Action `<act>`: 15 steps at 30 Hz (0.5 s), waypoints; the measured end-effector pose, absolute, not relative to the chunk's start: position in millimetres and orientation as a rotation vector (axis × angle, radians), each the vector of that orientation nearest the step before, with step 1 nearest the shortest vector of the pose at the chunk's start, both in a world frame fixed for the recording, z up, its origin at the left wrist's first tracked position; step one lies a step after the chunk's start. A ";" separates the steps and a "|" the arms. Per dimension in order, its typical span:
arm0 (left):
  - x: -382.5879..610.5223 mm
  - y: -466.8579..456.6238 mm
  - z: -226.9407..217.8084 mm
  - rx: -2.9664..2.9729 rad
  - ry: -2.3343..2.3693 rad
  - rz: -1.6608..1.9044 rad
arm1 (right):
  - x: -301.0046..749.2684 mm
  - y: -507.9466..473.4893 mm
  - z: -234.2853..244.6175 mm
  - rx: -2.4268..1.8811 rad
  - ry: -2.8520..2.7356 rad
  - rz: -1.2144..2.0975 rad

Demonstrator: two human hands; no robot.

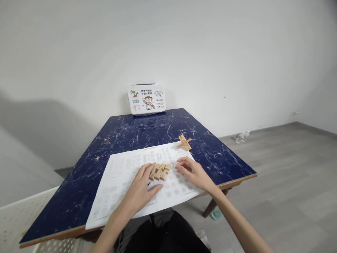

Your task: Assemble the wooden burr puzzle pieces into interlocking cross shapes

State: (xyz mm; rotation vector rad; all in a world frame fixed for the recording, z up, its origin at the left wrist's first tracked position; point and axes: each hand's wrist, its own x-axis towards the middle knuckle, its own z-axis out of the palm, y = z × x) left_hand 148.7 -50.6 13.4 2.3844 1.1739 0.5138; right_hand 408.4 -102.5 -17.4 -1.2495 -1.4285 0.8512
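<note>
Three or so notched wooden puzzle pieces (pixel 160 172) lie side by side on a large printed paper sheet (pixel 121 189). Along their left side rests my left hand (pixel 143 188), fingers stretched out and thumb apart, its fingertips at or against the nearest piece; whether they touch is hard to tell. My right hand (pixel 193 172) hovers over the sheet to the right of the pieces, with loosely bent fingers and nothing visible in them. Farther back, at the sheet's upper right corner, are more wooden pieces (pixel 185 142), crossed over one another.
The sheet covers the near part of a blue marble-patterned table (pixel 147 130). A white case with cartoon prints (pixel 147 100) stands at the far edge against the wall. On the floor to the right lies a clear plastic bottle (pixel 242 136). A white perforated surface (pixel 23 207) is at the left.
</note>
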 end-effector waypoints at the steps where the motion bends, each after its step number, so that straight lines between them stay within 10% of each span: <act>1: 146.7 -49.0 16.1 2.377 1.154 0.503 | 409.1 -102.3 -17.3 -1.250 -1.435 0.855; 15: 149.5 -14.5 38.1 2.306 0.919 0.294 | 409.0 -98.3 -7.2 -1.272 -1.549 0.844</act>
